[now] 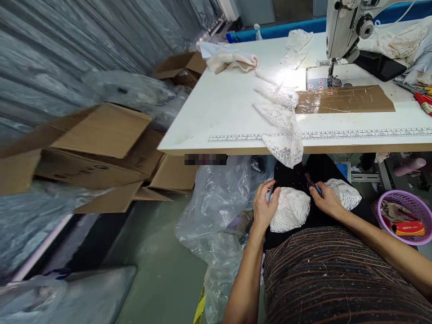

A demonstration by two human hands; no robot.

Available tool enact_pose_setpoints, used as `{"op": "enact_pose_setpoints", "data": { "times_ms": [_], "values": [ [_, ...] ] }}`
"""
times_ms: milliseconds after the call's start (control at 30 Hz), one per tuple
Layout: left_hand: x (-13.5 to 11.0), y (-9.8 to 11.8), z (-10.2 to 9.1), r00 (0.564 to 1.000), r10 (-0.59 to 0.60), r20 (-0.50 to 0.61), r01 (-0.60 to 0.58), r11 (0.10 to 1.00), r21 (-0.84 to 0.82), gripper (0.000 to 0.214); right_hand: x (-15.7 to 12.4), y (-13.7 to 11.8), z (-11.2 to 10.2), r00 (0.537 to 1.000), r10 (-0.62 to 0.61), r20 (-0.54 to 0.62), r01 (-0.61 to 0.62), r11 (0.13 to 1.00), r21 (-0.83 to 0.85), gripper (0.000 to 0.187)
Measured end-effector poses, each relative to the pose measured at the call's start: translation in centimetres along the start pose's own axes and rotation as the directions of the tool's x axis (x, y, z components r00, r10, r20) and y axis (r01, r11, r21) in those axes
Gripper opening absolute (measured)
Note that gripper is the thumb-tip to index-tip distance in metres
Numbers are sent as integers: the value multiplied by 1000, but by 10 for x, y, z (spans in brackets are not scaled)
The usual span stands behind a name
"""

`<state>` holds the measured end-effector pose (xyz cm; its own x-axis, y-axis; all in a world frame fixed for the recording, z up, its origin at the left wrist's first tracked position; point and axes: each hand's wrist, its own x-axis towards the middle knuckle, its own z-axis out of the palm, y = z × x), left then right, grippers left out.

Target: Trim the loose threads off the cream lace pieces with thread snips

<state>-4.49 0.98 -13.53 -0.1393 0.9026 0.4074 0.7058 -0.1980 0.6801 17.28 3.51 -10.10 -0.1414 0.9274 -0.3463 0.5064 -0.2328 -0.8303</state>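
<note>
White lace pieces (pixel 290 210) lie across my lap on black trousers. My left hand (pixel 265 204) is at the left edge of one piece, its thumb on the lace and fingers curled at the border. In my right hand (pixel 326 201) is a pair of thread snips (pixel 314 185) with a blue handle and dark blades pointing up and left. Another part of the lace (pixel 346 194) shows beside that hand. Above, a strip of scalloped lace (pixel 281 114) lies on the white sewing table (pixel 229 108) and hangs over its front edge.
A sewing machine (pixel 340 36) stands at the table's right, with a brown taped strip (pixel 347 100) before it. A black phone (pixel 380 65) and red-handled tools (pixel 421 103) lie rightward. A purple basket (pixel 381 204), clear plastic (pixel 216 202) and open cardboard boxes (pixel 101 130) are around me.
</note>
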Motion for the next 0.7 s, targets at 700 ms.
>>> {"op": "enact_pose_setpoints", "data": {
  "times_ms": [700],
  "values": [
    [8,38,-28,956,270,-110,-272,962,-3,35,22,-68,-11,888,-413,-200,458,827,327,37]
  ]
}}
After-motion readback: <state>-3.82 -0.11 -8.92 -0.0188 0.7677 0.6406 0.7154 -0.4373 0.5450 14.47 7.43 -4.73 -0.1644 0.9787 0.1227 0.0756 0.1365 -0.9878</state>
